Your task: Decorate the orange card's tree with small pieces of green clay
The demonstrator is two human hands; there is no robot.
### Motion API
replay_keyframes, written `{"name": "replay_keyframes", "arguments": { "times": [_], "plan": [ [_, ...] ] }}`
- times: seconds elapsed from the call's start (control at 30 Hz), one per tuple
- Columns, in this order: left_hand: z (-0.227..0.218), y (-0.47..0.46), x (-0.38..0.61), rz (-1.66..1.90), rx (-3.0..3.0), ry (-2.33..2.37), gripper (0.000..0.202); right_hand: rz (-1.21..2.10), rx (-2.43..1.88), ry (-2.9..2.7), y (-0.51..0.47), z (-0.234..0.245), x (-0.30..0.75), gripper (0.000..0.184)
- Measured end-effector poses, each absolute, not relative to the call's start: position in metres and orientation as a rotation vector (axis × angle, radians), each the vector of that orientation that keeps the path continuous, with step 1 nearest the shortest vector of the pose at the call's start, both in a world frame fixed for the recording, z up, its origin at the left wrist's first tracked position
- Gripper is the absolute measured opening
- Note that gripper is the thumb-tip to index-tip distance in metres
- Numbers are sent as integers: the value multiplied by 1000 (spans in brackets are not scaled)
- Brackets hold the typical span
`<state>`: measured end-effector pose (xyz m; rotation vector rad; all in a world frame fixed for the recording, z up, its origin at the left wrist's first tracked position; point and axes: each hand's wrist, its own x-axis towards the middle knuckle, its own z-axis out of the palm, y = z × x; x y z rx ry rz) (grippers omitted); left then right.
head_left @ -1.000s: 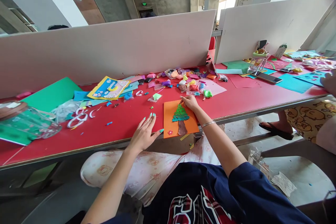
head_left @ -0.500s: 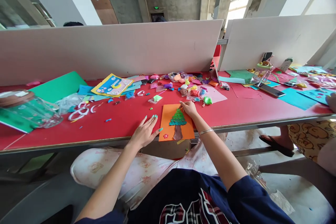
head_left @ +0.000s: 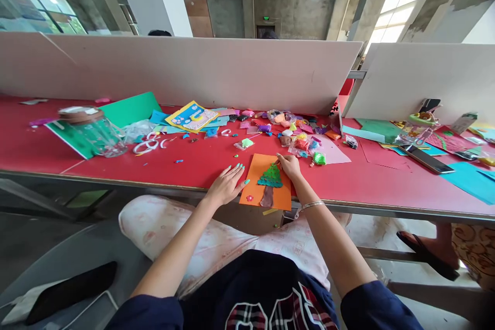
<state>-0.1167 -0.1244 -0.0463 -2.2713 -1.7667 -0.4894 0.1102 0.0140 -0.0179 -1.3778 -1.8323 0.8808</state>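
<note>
An orange card (head_left: 255, 170) lies at the table's front edge, its lower part jutting over it. On it is a clay tree with a green and teal crown (head_left: 271, 176) and a brown trunk (head_left: 266, 197). A small red flower (head_left: 249, 198) sits in the lower left corner. My left hand (head_left: 227, 185) rests flat on the red table beside the card, fingers stretched, thumb at its left edge. At the crown's tip, my right hand (head_left: 290, 166) has its fingers pressed together over the card's upper right; anything between them is hidden.
Behind the card lie several bagged clay pieces (head_left: 301, 143) and a light green lump (head_left: 246, 143). To the left are white-handled scissors (head_left: 147, 144), a clear jar (head_left: 102, 136) and a green sheet (head_left: 133, 108). A phone (head_left: 425, 159) lies right. A white partition (head_left: 216, 69) borders the table.
My view has turned to the left, so the table and card appear farther right. My left hand stays flat beside the card, and my right fingers remain near the tree's tip.
</note>
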Motion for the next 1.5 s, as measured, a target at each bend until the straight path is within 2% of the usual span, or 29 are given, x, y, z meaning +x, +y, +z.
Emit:
{"name": "replay_keyframes", "arguments": {
  "times": [0.37, 0.67, 1.0, 1.27, 1.5],
  "plan": [
    [-54, -137, -118, -578, -2257, -1612, 55, 900, -1403, -1837, 18, -15, 109, 42],
    [-41, -115, -116, -431, -2362, -1856, 69, 899, -1377, -1844, 16, -13, 111, 42],
    [-48, -145, -128, -764, -2274, -1742, 53, 903, -1412, -1853, 17, -13, 109, 41],
    [-50, -137, -126, -487, -2106, -1927, 60, 886, -1403, -1874, 16, -14, 110, 42],
    [-42, -113, -127, -457, -2157, -2015, 67, 898, -1381, -1856, 20, -18, 111, 42]
  ]
}}
